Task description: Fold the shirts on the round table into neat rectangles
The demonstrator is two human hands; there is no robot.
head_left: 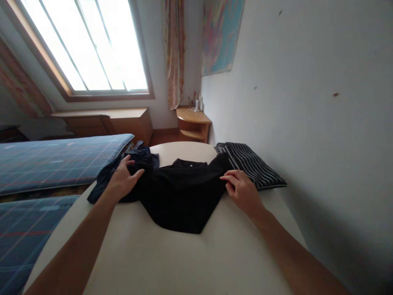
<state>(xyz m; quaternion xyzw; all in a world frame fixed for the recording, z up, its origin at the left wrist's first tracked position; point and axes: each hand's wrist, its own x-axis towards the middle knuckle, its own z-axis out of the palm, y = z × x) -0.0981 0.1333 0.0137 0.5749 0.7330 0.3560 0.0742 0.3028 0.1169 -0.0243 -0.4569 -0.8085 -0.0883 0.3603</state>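
Note:
A black shirt (181, 196) lies spread on the pale round table (147, 258), its collar with a small white label at the far side and its lower part folded to a blunt point towards me. Over its left sleeve area is my left hand (123, 180), open, with thumb and fingers apart. My right hand (242, 190) is at the shirt's right edge, fingers curled and closed on the cloth there; the exact grip is partly hidden. Dark navy clothing (102, 180) lies crumpled beside and beyond my left hand. Just past my right hand rests a folded black-and-white striped garment (251, 164).
Two blue plaid mattresses (61, 159) lie left of the table. The white wall (322, 143) runs close along the right. Beyond the table stand a wooden corner shelf (193, 116) and a low wooden desk (129, 116) under the window.

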